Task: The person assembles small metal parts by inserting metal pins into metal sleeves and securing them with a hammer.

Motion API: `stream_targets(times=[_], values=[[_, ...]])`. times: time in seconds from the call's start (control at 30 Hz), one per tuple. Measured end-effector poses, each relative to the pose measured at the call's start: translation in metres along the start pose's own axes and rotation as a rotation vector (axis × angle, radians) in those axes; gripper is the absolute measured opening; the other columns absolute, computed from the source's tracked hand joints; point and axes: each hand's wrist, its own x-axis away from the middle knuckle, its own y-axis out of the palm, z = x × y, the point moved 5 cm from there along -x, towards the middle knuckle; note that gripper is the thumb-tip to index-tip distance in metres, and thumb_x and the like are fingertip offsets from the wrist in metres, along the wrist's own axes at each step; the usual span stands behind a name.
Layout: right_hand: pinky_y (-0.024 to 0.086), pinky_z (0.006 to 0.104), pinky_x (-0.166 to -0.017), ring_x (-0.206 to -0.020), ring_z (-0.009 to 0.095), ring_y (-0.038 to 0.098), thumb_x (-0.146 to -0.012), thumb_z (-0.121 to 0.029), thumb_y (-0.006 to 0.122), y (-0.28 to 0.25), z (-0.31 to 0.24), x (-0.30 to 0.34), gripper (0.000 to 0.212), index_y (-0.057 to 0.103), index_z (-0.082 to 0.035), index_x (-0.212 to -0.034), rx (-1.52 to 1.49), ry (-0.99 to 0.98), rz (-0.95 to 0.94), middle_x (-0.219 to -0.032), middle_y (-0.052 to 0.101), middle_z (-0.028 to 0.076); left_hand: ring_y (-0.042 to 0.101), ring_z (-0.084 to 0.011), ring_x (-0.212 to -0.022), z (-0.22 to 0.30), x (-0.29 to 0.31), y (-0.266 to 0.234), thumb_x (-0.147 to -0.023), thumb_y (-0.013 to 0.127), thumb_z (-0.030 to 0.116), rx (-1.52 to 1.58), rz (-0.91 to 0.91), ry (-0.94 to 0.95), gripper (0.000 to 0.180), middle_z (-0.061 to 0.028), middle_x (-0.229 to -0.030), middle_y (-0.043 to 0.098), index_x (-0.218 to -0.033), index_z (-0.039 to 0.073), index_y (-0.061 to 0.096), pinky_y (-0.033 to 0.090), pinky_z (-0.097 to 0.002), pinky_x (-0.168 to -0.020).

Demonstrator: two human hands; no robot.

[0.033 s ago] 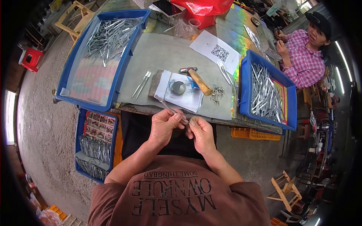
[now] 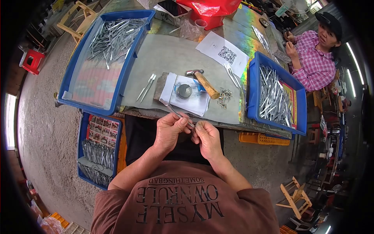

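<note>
Pinched between the fingers of my left hand (image 2: 168, 129) is a slim silvery metal piece (image 2: 172, 108), its far end pointing toward the table edge. My right hand (image 2: 207, 137) has its fingers closed at the near end of the same piece; the fingers hide that end. Just beyond the hands, a round grey metal block (image 2: 184, 91) rests on white paper sheets (image 2: 168, 90). A hammer (image 2: 206, 86) with a wooden handle lies to its right, beside a heap of small metal pins (image 2: 224, 97). Two similar slim pieces (image 2: 146, 88) lie left of the paper.
Blue trays of slim metal pieces stand at left (image 2: 119, 84) and right (image 2: 253, 91). A lower blue tray (image 2: 119, 144) sits below the table's left end. A printed sheet (image 2: 212, 45) and a red bag (image 2: 212, 11) lie farther back. A co-worker (image 2: 315, 58) is at the far right.
</note>
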Motion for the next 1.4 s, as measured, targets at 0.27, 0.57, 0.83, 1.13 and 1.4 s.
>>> stream_targets(times=[0.27, 0.57, 0.83, 1.13, 1.4], values=[[0.031, 0.0200, -0.046, -0.050, 0.008, 0.034, -0.086, -0.013, 0.043, 0.007, 0.005, 0.002, 0.017, 0.042, -0.004, -0.072, -0.283, 0.065, 0.020, -0.064, 0.042, 0.002, 0.051, -0.0110, -0.059, 0.000, 0.004, 0.002, -0.077, 0.058, 0.008, -0.045, 0.034, 0.112, 0.010, -0.0080, -0.075, 0.059, -0.083, 0.000, 0.055, 0.042, -0.0208, -0.055], [0.030, 0.0197, -0.046, -0.048, 0.007, 0.032, -0.086, -0.014, 0.043, 0.010, 0.006, 0.000, 0.019, 0.041, -0.005, -0.070, -0.360, 0.120, -0.005, -0.064, 0.042, 0.002, 0.046, -0.0063, -0.056, -0.003, 0.002, 0.002, -0.079, 0.055, 0.007, -0.051, 0.040, 0.108, 0.009, -0.0030, -0.071, 0.057, -0.084, 0.000, 0.056, 0.039, -0.0181, -0.053], [0.030, 0.0194, -0.046, -0.049, 0.007, 0.034, -0.085, -0.014, 0.047, 0.009, 0.008, -0.003, 0.016, 0.045, -0.004, -0.072, -0.321, 0.101, 0.009, -0.064, 0.043, 0.001, 0.046, -0.0058, -0.056, -0.001, 0.001, -0.004, -0.079, 0.056, 0.009, -0.041, 0.107, 0.118, 0.009, -0.0038, -0.071, 0.057, -0.083, 0.001, 0.056, 0.038, -0.0169, -0.052], [0.030, 0.0196, -0.047, -0.050, 0.008, 0.035, -0.084, -0.012, 0.048, 0.008, 0.009, -0.005, 0.013, 0.045, -0.003, -0.074, -0.299, 0.037, 0.005, -0.063, 0.042, 0.001, 0.046, -0.0056, -0.055, -0.001, 0.000, -0.003, -0.079, 0.057, 0.009, -0.029, 0.099, 0.115, 0.010, -0.0040, -0.072, 0.058, -0.084, 0.000, 0.056, 0.038, -0.0166, -0.051], [0.030, 0.0195, -0.046, -0.050, 0.007, 0.034, -0.084, -0.013, 0.048, 0.010, 0.006, -0.007, 0.013, 0.047, -0.003, -0.075, -0.283, 0.036, 0.004, -0.062, 0.042, 0.000, 0.046, -0.0056, -0.054, 0.009, 0.000, -0.001, -0.078, 0.057, 0.009, -0.131, 0.118, 0.182, 0.010, -0.0035, -0.072, 0.058, -0.082, 0.000, 0.057, 0.038, -0.0168, -0.050]])
